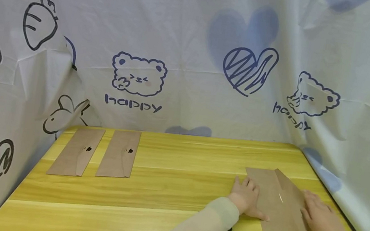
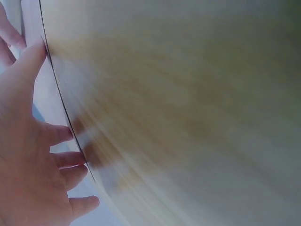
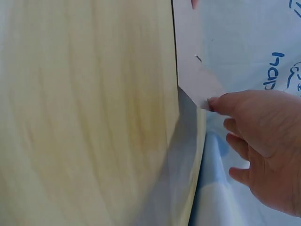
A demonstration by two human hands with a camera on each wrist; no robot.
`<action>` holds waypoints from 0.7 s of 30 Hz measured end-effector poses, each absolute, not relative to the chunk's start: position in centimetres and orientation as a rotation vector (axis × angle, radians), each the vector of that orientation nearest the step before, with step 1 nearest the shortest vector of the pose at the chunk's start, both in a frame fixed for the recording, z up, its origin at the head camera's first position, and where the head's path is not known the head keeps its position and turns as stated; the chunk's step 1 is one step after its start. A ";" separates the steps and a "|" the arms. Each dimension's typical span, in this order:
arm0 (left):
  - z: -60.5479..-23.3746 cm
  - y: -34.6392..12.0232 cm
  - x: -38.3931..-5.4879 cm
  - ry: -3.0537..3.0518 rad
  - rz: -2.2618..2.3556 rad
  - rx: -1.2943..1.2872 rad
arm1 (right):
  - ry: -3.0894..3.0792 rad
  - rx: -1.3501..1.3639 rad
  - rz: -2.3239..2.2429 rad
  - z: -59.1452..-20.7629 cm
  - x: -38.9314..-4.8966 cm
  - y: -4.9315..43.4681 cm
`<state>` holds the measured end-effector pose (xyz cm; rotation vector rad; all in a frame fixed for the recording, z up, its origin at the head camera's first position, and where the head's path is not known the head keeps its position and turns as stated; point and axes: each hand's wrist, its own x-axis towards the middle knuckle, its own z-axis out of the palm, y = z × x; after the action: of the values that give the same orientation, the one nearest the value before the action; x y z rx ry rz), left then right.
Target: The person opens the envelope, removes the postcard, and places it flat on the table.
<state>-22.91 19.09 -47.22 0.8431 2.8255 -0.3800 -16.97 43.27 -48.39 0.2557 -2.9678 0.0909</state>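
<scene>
A brown paper envelope [image 1: 284,220] lies on the right part of the table, its pointed flap [image 3: 190,70] toward the right side and a short slit in it. At its left edge, my left hand [image 1: 244,197] has its fingers spread, with the thumb laid over the paper and the other fingertips along the border. My right hand [image 1: 323,219] is at the opposite side. In the right wrist view, its thumb [image 3: 221,103] meets the flap's tip, and the other fingers curl beneath; part of that grip is hidden. The left wrist view shows the left thumb [image 2: 30,61] on the paper.
Two closed brown envelopes, one at far left [image 1: 75,151] and one beside it [image 1: 119,153], lie with dark clasps on their flaps. The yellow wood-grain table [image 1: 103,218] is bordered by a white printed curtain [image 1: 185,60] behind and on both sides.
</scene>
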 end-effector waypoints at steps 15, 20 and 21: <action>-47.3 19.3 -22.9 2.826 -0.363 0.851 | -3.100 0.337 0.041 -49.3 -16.7 44.0; -47.2 19.2 -22.9 2.826 -0.372 0.868 | -3.128 0.378 0.185 -49.2 -16.8 44.7; -47.2 19.1 -22.9 2.828 -0.380 0.871 | -3.126 0.386 0.205 -49.2 -16.8 44.8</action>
<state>-22.93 19.14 -47.20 0.8706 2.8279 -0.3797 -16.80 44.76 -49.17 0.3861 -3.1262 0.2045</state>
